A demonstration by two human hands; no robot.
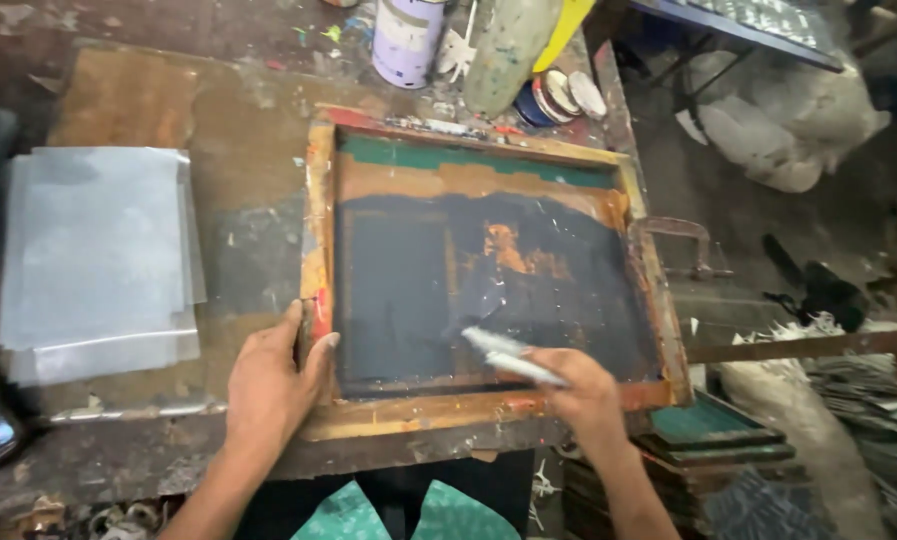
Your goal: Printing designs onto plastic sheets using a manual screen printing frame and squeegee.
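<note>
A wooden screen-printing frame (320, 200) with a dark mesh lies on a stained workbench (248, 130). My left hand (271, 385) grips the frame's near left corner, thumb on the inner edge. My right hand (580, 392) is at the near right of the mesh, shut on a pale, ink-smeared squeegee (508, 352) whose blade rests on the mesh. Orange and green paint marks cover the frame's border.
A stack of clear plastic sheets (93, 260) lies left of the frame. Paint cans (406, 40) and tape rolls (560, 95) stand at the bench's far edge. More frames (713, 430) are stacked low on the right. A metal clamp (680, 245) sits at the frame's right side.
</note>
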